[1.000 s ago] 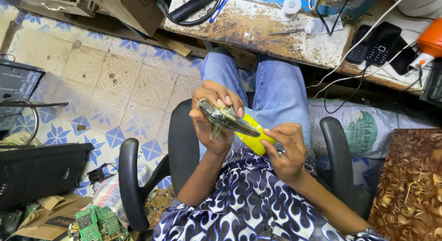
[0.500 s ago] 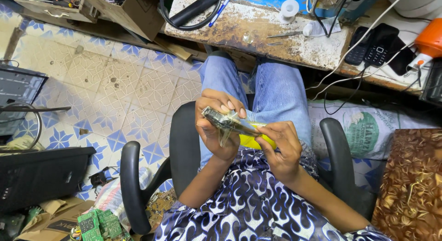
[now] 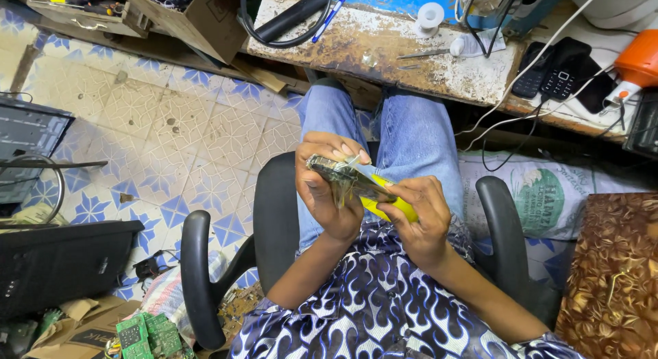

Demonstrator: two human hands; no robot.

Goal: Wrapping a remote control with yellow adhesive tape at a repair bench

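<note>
Left hand [image 3: 327, 194]: fingers curled round a small flat circuit board [image 3: 343, 177], held edge-up over the lap.
Right hand [image 3: 419, 218]: closed on a yellow-handled tool [image 3: 389, 207], its tip laid against the board.
Step in hand: prying or scraping at the board, I'd judge; the contact point is hard to see.
Next move: calls for a steady grip and light pressure.
Desk [image 3: 384, 40]: tweezers [image 3: 423, 54] and solder spool [image 3: 430, 15] near its front edge.
Desk, right end: two dark phones [image 3: 552, 75].
</note>
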